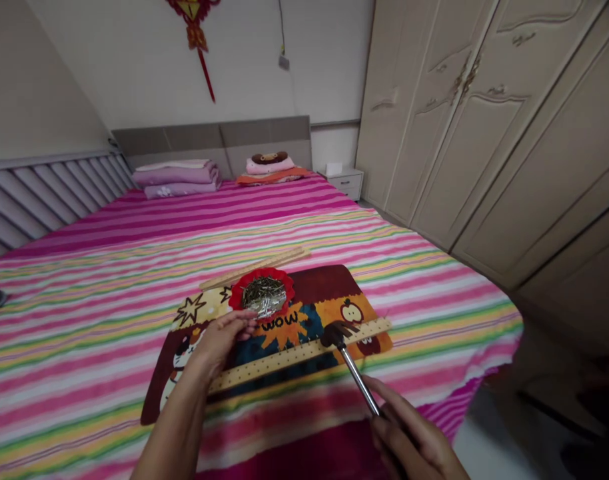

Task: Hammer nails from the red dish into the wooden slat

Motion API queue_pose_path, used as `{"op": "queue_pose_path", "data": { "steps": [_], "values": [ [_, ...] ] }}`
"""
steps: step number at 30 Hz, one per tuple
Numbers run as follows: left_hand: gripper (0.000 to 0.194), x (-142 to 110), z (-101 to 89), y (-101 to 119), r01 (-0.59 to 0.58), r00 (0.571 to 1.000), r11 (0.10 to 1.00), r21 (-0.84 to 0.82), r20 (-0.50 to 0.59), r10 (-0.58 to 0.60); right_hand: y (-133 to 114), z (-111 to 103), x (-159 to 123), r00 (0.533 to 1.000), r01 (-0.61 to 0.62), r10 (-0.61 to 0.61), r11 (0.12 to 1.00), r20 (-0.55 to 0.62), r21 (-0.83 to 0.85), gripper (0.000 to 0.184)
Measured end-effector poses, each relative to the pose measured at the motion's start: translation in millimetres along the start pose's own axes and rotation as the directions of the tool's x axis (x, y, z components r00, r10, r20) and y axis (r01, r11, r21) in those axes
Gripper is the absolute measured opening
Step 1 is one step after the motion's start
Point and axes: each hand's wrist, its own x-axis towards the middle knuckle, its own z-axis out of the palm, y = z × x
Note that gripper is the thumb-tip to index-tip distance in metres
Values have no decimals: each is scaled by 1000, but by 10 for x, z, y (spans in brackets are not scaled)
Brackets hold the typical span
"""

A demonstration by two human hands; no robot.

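My right hand [409, 430] is wrapped round the dark grip of a claw hammer [357, 375] with a shiny metal shaft. The dark hammer head is over a pale wooden strip [279, 357] dotted with rows of small holes or nails. At the near rim of a scalloped red bowl [288, 283], my left hand [227, 333] has its thumb and fingers pinched together. What they hold, if anything, is too small to make out. Many loose silvery nails [264, 295] lie in the bowl. Bowl and strip rest on a colourful cartoon mat [324, 283].
More wooden strips [279, 257] lie behind the bowl. The mat is on a bed with a striped cover [109, 320]. Folded purple bedding [177, 177] and a pink and orange pile [272, 170] sit by the headboard. Cream wardrobes [459, 133] stand on the right.
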Motion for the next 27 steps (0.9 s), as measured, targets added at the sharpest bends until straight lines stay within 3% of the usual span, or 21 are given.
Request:
{"op": "queue_pose_path", "data": {
  "steps": [3, 7, 11, 14, 21, 27],
  "values": [
    [45, -265, -42, -79, 110, 992, 981, -159, 74, -100, 35, 71, -57, 998, -35, 36, 999, -53, 28, 58],
    [50, -431, -53, -271, 150, 986, 976, -159, 94, -137, 53, 162, -92, 998, -54, 56, 998, -42, 33, 58],
    [46, -393, 43, -499, 22, 998, 999, -27, -62, -23, -7, 202, -106, 999, -39, 40, 998, -2, 50, 54],
    [48, -301, 144, -632, 22, 992, 999, 27, -127, -19, -51, 203, -118, 999, -46, 46, 998, 2, 39, 54],
    [49, -185, 196, -794, 34, 992, 992, 121, -123, -19, -35, 185, -95, 999, -49, 49, 998, 7, 27, 56],
    [41, -232, 252, -760, -71, 988, 954, 292, -108, 106, 19, 140, -66, 994, -47, 50, 998, 98, -35, 53]
  ]
}}
